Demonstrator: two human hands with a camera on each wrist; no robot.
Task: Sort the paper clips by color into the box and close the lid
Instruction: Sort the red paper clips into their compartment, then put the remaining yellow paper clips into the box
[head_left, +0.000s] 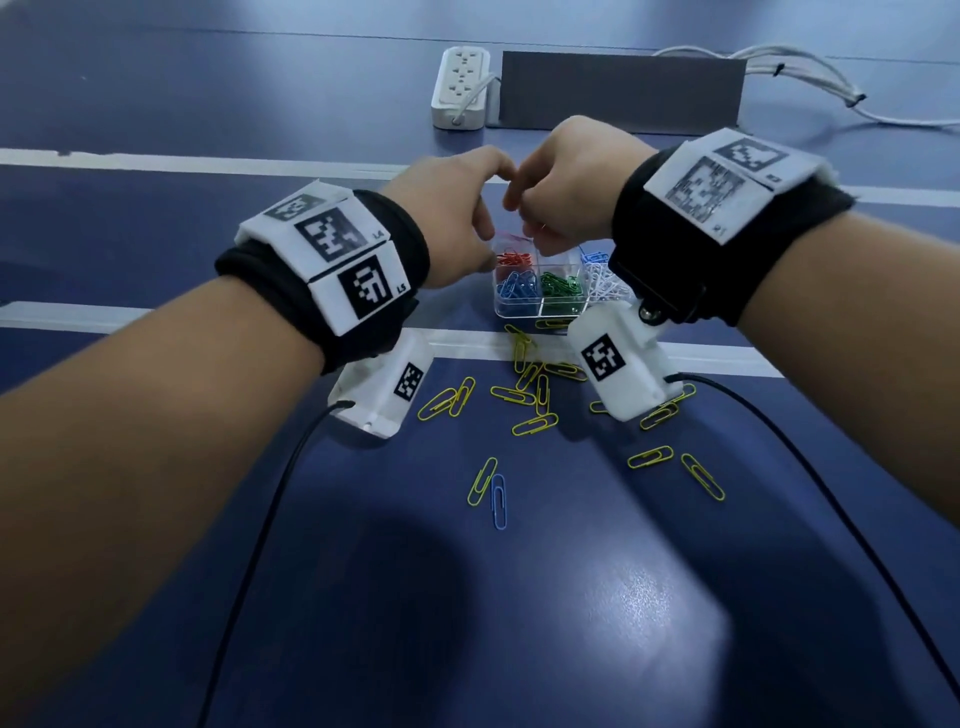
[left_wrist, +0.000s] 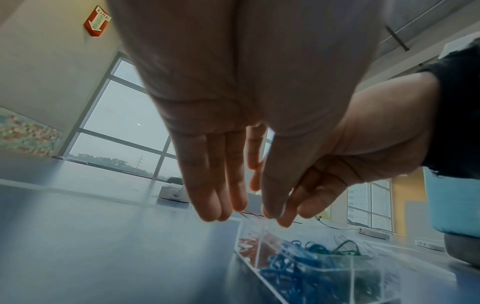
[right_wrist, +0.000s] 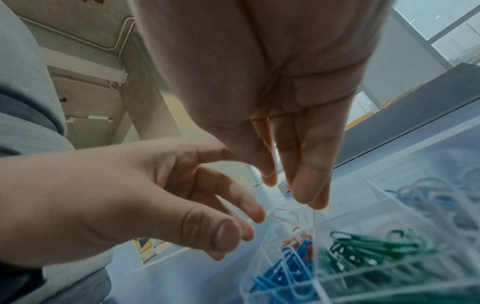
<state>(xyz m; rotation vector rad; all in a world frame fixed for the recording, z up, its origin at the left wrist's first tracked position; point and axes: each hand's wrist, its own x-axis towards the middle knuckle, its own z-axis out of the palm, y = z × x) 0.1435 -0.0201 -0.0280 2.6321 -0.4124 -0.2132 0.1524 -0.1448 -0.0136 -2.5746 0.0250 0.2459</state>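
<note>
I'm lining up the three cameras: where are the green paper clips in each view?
Head: green paper clips centre, in the box's near compartment.
Left wrist: green paper clips lower right, behind the blue ones.
Right wrist: green paper clips lower right.
Shared landmark: blue paper clips beside them.

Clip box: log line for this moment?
hands over clear box | red clips landing | yellow clips loose | lid unseen

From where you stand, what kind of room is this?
Probably an office or lab workspace: a blue table with a white power strip, tall windows, and a red fire sign on the wall.
</note>
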